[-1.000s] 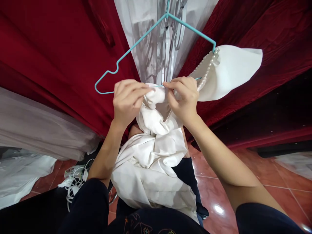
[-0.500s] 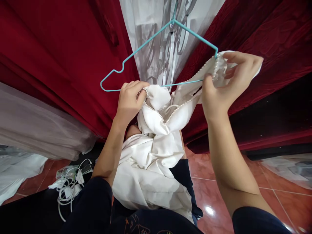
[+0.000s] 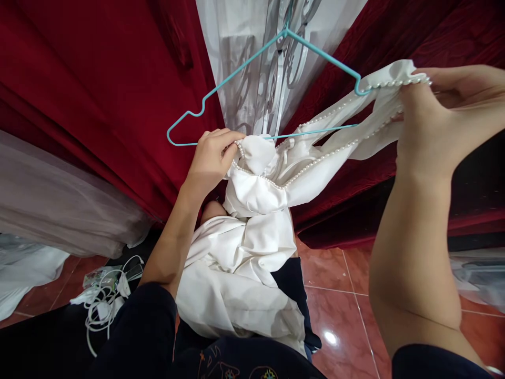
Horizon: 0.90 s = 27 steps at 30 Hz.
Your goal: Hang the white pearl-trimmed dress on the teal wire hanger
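A white dress (image 3: 260,242) with a pearl-trimmed neckline lies bunched over my lap, its upper part raised toward a light-blue hanger (image 3: 244,64). My left hand (image 3: 216,158) pinches the pearl edge of one shoulder, just below the hanger's lower bar. Over at the right, my right hand (image 3: 445,105) grips the other shoulder strap (image 3: 389,79) and holds it stretched out beyond the hanger's right end. That end of the hanger sits inside the strap loop. The left end is bare. Some fingertips of my right hand are hidden.
Dark red drapes (image 3: 118,79) hang on both sides, with white ornamented metalwork (image 3: 272,89) between them. Pale sheer fabric (image 3: 59,184) hangs at left. Tangled white cables (image 3: 104,305) lie on a black surface at lower left. Red tiles (image 3: 335,310) cover the floor.
My right hand has moved right and slightly up, drawing the strap taut past the hanger's right end. The left hand keeps its pinch almost in place.
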Each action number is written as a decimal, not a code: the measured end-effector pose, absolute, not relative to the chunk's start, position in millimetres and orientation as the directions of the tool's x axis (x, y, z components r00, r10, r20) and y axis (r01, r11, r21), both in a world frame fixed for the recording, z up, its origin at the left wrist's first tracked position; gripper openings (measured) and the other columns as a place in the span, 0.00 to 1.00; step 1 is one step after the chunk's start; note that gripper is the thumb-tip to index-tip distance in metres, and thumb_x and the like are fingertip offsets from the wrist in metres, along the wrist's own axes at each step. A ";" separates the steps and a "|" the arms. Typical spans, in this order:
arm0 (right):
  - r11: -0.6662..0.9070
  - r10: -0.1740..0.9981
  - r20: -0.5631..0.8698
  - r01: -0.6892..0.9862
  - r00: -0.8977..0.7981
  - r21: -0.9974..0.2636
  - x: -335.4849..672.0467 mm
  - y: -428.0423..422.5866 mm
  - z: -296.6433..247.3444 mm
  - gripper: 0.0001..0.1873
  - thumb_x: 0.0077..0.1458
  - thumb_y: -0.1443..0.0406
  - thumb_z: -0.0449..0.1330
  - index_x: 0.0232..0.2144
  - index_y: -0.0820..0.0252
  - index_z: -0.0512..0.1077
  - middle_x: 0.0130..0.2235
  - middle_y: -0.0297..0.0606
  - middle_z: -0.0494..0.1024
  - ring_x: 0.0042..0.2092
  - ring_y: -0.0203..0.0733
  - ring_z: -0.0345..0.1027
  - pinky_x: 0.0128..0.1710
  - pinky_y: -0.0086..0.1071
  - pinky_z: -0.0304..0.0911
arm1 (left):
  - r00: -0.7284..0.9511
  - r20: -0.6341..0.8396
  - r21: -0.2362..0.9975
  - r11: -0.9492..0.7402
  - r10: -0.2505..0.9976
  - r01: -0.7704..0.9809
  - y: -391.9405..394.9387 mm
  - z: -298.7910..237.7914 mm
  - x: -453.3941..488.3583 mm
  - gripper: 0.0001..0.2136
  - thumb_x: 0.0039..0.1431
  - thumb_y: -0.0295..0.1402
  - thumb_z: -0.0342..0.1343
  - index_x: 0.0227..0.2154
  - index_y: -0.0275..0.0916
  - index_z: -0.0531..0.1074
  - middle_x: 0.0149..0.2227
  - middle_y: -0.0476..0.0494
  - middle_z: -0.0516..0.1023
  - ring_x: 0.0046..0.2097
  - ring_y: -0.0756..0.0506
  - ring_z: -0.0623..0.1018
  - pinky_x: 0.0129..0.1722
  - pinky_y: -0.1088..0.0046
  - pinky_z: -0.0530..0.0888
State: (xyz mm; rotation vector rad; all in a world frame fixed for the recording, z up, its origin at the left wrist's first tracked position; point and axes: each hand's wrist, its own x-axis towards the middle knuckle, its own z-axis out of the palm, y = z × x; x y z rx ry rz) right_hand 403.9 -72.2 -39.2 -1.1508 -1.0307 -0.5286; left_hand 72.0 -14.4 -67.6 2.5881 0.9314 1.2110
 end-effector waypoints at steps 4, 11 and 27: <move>0.309 0.157 0.853 0.796 0.498 -0.521 413.2 -66.6 -41.9 0.08 0.46 0.78 0.69 0.28 0.64 0.84 0.26 0.42 0.81 0.29 0.45 0.76 0.28 0.35 0.61 | 0.492 0.649 0.339 -0.800 0.579 0.495 -17.8 -61.5 61.7 0.13 0.65 0.23 0.53 0.42 0.41 0.82 0.42 0.47 0.85 0.45 0.42 0.82 0.49 0.63 0.70; 0.030 0.421 0.752 0.821 0.507 -0.571 441.7 -89.6 -64.5 0.15 0.40 0.80 0.68 0.31 0.63 0.86 0.27 0.44 0.82 0.27 0.46 0.75 0.25 0.36 0.59 | 0.464 0.678 0.290 -0.788 0.570 0.544 -17.2 -58.7 49.2 0.11 0.65 0.23 0.55 0.41 0.41 0.82 0.40 0.47 0.84 0.43 0.41 0.80 0.51 0.62 0.70; 0.457 0.618 0.785 0.832 -0.042 -0.315 339.9 -78.1 -82.7 0.15 0.64 0.66 0.57 0.47 0.55 0.82 0.41 0.41 0.85 0.42 0.44 0.77 0.50 0.43 0.66 | 0.399 0.780 0.292 -0.844 0.482 0.449 -14.1 -90.8 71.1 0.14 0.71 0.27 0.54 0.48 0.46 0.84 0.49 0.42 0.83 0.51 0.41 0.80 0.54 0.60 0.77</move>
